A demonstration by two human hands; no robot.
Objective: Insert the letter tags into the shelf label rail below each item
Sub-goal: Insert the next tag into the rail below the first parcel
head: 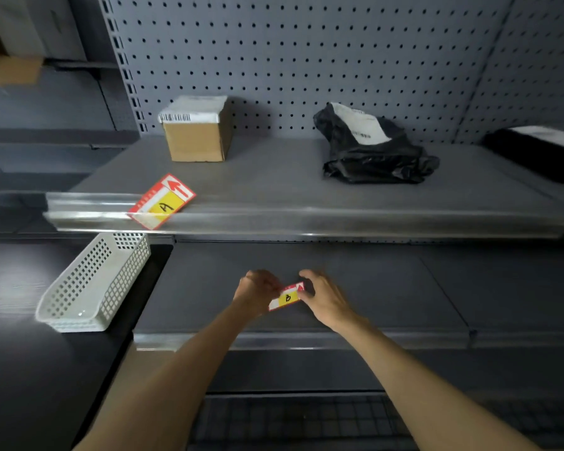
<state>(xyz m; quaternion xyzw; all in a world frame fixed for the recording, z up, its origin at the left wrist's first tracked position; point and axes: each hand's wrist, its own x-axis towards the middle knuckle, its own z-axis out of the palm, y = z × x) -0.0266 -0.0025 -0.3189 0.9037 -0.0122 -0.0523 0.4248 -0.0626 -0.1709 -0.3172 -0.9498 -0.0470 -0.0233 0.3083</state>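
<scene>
Both my hands hold a small red and yellow tag marked B (287,297) over the lower shelf. My left hand (256,292) pinches its left end and my right hand (323,299) grips its right end. A larger tag marked A (162,201) lies tilted across the clear label rail (339,219) of the upper shelf, below and left of a cardboard box (196,131). A black plastic parcel (375,148) with a white label lies further right on that shelf.
A white perforated basket (92,284) sits on the dark surface at the left. Another black parcel (541,151) lies at the far right of the upper shelf. A pegboard back panel (306,43) rises behind. The lower shelf has its own rail (404,338).
</scene>
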